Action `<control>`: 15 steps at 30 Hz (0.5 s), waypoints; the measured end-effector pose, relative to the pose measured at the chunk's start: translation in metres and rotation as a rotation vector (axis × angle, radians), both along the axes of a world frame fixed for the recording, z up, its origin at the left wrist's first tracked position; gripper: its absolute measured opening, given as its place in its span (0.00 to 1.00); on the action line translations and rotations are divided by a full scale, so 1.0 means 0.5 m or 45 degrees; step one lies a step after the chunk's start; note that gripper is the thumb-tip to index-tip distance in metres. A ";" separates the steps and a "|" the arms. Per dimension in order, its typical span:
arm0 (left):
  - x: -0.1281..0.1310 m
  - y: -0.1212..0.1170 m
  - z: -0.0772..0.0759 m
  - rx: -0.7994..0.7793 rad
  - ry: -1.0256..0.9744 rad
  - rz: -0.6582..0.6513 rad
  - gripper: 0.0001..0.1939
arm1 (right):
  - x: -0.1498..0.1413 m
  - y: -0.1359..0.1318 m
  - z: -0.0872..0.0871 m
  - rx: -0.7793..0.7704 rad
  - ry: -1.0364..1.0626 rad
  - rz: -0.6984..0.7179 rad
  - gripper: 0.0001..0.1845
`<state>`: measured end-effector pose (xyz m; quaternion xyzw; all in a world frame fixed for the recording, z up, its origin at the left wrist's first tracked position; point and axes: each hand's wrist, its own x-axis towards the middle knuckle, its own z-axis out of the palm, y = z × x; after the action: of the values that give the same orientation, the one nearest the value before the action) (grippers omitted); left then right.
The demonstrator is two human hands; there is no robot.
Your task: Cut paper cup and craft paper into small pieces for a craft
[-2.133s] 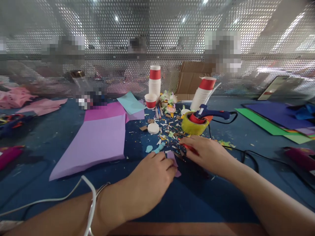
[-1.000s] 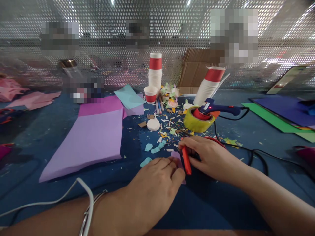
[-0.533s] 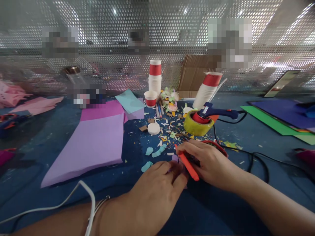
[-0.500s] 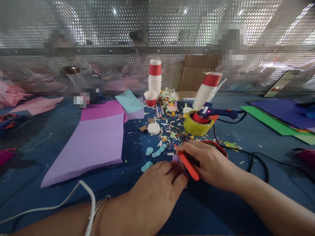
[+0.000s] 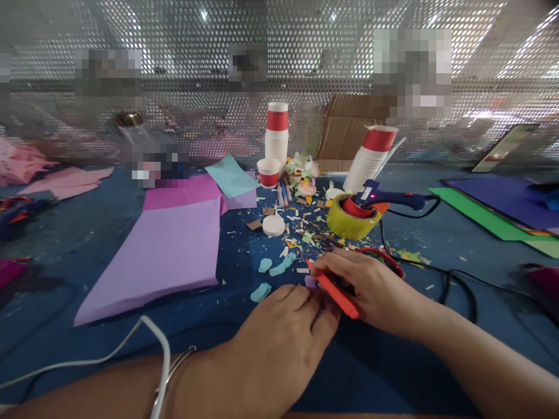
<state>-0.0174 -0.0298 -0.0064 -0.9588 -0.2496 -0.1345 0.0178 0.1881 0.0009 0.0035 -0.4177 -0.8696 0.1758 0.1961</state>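
My left hand [image 5: 279,343] lies on the dark blue table with its fingers bent and thumb close against them, gripping a small piece of purple paper [image 5: 310,281]. Only the paper's far end shows; the rest is under my fingers. Just to the right, my right hand [image 5: 371,285] is closed around an orange pen [image 5: 338,295], which slants with its narrow end up and left. Where that end points, it appears just above the paper. Red-handled scissors [image 5: 388,262] lie partly hidden behind my right hand. Light blue paper scraps [image 5: 261,292] rest beyond my left fingers.
Purple sheets [image 5: 152,262] lie to the left. Ahead are stacked paper cups [image 5: 276,139], a white disc [image 5: 273,225] and scattered scraps. A glue gun [image 5: 393,199] rests on a yellow tape roll [image 5: 349,221], its black cord running right. A white cable [image 5: 163,343] crosses my left wrist.
The orange pen has come up from the table in my right hand and turned from steep to slanting. My left hand has slid slightly right, covering more of the purple paper.
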 end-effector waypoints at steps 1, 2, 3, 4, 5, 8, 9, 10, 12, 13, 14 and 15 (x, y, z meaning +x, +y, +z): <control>0.001 0.000 0.001 0.014 -0.005 -0.017 0.18 | 0.000 0.001 0.000 -0.009 0.015 0.003 0.17; 0.002 0.000 0.002 0.030 -0.016 -0.031 0.18 | 0.001 0.002 0.000 -0.015 0.037 0.006 0.17; 0.003 0.000 0.001 0.038 -0.022 -0.040 0.18 | 0.001 0.002 0.000 -0.023 0.063 0.001 0.16; 0.004 0.001 0.000 0.038 -0.016 -0.044 0.17 | 0.002 0.002 0.001 -0.034 0.100 -0.010 0.15; 0.005 0.002 -0.003 0.034 -0.001 -0.047 0.17 | 0.002 0.002 0.003 -0.046 0.144 -0.034 0.13; 0.006 0.004 -0.011 0.044 0.040 -0.060 0.16 | 0.003 0.000 0.010 -0.105 0.250 -0.142 0.05; 0.005 0.005 -0.013 0.047 0.048 -0.063 0.15 | 0.004 -0.001 0.013 -0.126 0.266 -0.177 0.04; 0.005 0.005 -0.014 0.055 0.047 -0.069 0.16 | 0.004 -0.001 0.014 -0.146 0.275 -0.201 0.05; 0.004 0.006 -0.014 0.050 0.052 -0.082 0.16 | 0.006 -0.001 0.016 -0.173 0.284 -0.231 0.07; 0.004 0.006 -0.013 0.040 0.056 -0.083 0.16 | 0.006 -0.001 0.016 -0.174 0.291 -0.244 0.07; 0.003 0.006 -0.012 0.029 0.061 -0.083 0.16 | 0.007 -0.001 0.016 -0.167 0.297 -0.257 0.07; 0.003 0.006 -0.012 0.017 0.067 -0.084 0.16 | 0.008 0.000 0.015 -0.151 0.300 -0.271 0.07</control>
<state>-0.0160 -0.0270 -0.0123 -0.9695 -0.2166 -0.1115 0.0263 0.1919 0.0008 0.0108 -0.4947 -0.7796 0.2528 0.2890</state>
